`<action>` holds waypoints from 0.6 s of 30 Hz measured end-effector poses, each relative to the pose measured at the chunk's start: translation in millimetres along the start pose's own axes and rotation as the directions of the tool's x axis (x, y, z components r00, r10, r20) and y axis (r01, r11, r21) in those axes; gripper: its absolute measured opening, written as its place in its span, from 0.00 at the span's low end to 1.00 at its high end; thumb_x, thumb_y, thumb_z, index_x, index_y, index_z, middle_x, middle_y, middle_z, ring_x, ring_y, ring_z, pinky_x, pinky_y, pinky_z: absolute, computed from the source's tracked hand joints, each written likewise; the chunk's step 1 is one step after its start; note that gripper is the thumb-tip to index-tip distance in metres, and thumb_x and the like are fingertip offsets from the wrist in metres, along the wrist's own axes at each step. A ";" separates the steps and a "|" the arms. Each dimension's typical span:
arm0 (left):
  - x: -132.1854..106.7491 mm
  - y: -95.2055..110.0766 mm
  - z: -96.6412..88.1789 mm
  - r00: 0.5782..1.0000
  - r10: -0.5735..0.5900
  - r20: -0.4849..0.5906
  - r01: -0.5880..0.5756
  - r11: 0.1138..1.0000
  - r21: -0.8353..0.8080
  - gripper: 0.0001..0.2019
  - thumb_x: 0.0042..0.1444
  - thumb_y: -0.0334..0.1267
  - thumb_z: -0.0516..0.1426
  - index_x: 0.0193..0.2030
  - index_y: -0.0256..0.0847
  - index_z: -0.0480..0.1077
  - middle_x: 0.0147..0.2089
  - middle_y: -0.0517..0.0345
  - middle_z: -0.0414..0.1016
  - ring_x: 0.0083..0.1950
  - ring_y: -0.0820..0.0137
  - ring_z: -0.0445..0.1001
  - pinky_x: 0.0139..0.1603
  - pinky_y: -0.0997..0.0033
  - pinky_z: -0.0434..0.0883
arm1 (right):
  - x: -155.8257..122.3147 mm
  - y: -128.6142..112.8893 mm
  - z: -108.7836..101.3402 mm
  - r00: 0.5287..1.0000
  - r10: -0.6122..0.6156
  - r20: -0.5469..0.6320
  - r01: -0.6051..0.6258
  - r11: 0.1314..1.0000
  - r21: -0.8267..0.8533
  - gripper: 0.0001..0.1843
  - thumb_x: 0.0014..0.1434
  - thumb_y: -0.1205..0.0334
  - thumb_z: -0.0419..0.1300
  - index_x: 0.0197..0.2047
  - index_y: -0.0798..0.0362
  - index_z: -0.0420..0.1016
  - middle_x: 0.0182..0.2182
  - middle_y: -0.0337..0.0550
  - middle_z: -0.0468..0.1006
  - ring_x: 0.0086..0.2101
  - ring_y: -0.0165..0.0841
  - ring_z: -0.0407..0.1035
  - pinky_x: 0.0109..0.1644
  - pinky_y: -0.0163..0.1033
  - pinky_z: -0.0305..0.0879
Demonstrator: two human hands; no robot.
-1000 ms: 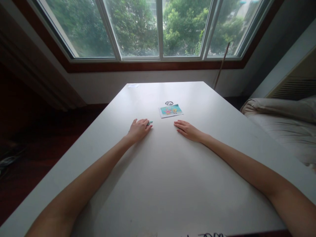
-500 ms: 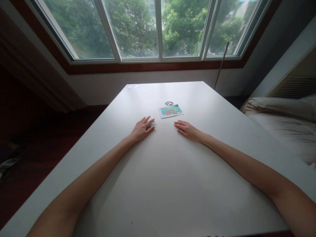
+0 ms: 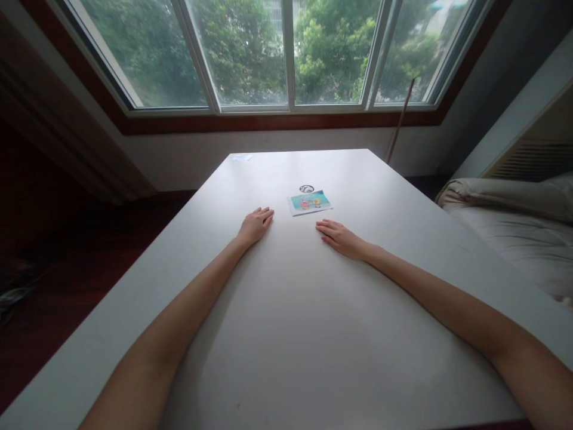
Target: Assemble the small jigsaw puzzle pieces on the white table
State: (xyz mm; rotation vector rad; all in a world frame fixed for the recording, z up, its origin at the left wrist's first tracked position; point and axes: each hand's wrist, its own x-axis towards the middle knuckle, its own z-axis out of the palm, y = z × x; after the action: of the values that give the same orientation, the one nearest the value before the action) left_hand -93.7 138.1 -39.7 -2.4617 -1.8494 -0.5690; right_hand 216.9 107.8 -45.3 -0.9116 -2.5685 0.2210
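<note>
My left hand [image 3: 257, 224] rests on the white table [image 3: 286, 322], its fingers drawn together and curled down. Whatever is beneath or inside those fingers is hidden. My right hand [image 3: 339, 237] lies flat on the tabletop with its fingers stretched out, holding nothing. Beyond and between the hands is a card [image 3: 310, 202] with a colourful cartoon picture on a teal ground; neither hand touches it. Just behind the card lies a small round item [image 3: 307, 189] with a dark rim and a pale, patterned middle.
A pale slip, paper or plastic, [image 3: 242, 157] lies at the table's far left corner. A window [image 3: 250, 110] spans the wall behind. To the right are a thin pole [image 3: 401, 119] leaning by the window and a beige couch [image 3: 514, 221].
My left hand has gone from spread fingers over a small dark patterned thing to a closed shape, and that thing no longer shows. The right hand and the card have stayed put.
</note>
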 end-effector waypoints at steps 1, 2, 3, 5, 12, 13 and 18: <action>-0.9 1.5 -1.1 1.000 -0.012 -0.018 0.013 1.000 0.011 0.17 0.62 0.39 0.47 0.54 0.44 0.68 0.61 0.55 0.66 0.63 0.59 0.61 0.62 0.52 0.58 | 0.2 -1.3 0.3 1.000 0.011 0.001 -0.011 1.000 0.014 0.21 0.64 0.60 0.46 0.58 0.55 0.65 0.58 0.52 0.65 0.60 0.43 0.55 0.62 0.53 0.55; -2.1 3.6 -2.6 0.999 -0.015 -0.048 0.016 1.000 0.025 0.17 0.62 0.40 0.47 0.55 0.43 0.67 0.62 0.53 0.64 0.64 0.57 0.59 0.63 0.50 0.56 | 0.4 -2.8 0.1 1.000 0.021 -0.001 -0.021 0.999 0.036 0.22 0.64 0.58 0.47 0.58 0.55 0.65 0.59 0.52 0.64 0.60 0.43 0.55 0.63 0.53 0.55; -3.5 6.3 -4.4 0.996 -0.006 -0.090 0.010 0.999 0.041 0.18 0.62 0.41 0.47 0.56 0.43 0.66 0.63 0.51 0.63 0.64 0.56 0.57 0.64 0.48 0.54 | 0.5 -4.2 -0.6 0.999 0.033 -0.006 -0.033 0.997 0.070 0.23 0.63 0.57 0.48 0.59 0.55 0.64 0.59 0.52 0.63 0.60 0.43 0.55 0.63 0.53 0.54; -6.4 13.6 -8.7 0.982 0.049 -0.183 -0.037 0.997 0.069 0.19 0.63 0.42 0.47 0.58 0.42 0.63 0.63 0.50 0.61 0.66 0.57 0.55 0.65 0.48 0.50 | 0.6 -6.0 -3.6 0.996 0.076 -0.035 -0.069 0.982 0.174 0.25 0.63 0.52 0.50 0.60 0.52 0.62 0.60 0.50 0.62 0.60 0.41 0.56 0.63 0.51 0.54; -15.7 54.1 -12.0 0.907 0.401 -0.128 -0.412 0.908 -0.074 0.20 0.63 0.41 0.47 0.61 0.40 0.59 0.62 0.49 0.64 0.63 0.64 0.61 0.63 0.57 0.61 | -0.4 1.8 -11.6 0.871 0.454 -0.187 -0.293 0.786 0.544 0.21 0.58 0.49 0.56 0.50 0.52 0.72 0.49 0.48 0.75 0.46 0.39 0.71 0.51 0.47 0.68; -17.5 60.0 -10.2 0.893 0.439 -0.100 -0.448 0.889 -0.099 0.21 0.63 0.42 0.47 0.61 0.40 0.59 0.62 0.49 0.63 0.63 0.64 0.61 0.63 0.58 0.61 | -0.1 3.1 -11.0 0.871 0.453 -0.190 -0.294 0.791 0.536 0.20 0.55 0.50 0.59 0.47 0.52 0.74 0.46 0.48 0.76 0.43 0.38 0.72 0.48 0.46 0.70; -23.3 76.6 -1.6 0.842 0.539 0.019 -0.528 0.831 -0.177 0.17 0.63 0.40 0.47 0.55 0.40 0.66 0.59 0.50 0.68 0.60 0.64 0.65 0.60 0.61 0.65 | 1.9 5.0 -9.6 0.910 0.349 -0.226 -0.248 0.891 0.380 0.10 0.50 0.55 0.64 0.34 0.51 0.78 0.38 0.46 0.76 0.41 0.38 0.70 0.44 0.43 0.69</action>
State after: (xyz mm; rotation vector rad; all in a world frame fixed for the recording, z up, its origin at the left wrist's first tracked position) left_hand -28.3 93.1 -29.2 -2.9555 -1.0586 -0.6220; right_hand 222.5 113.0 -37.4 -1.1093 -2.0257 0.5641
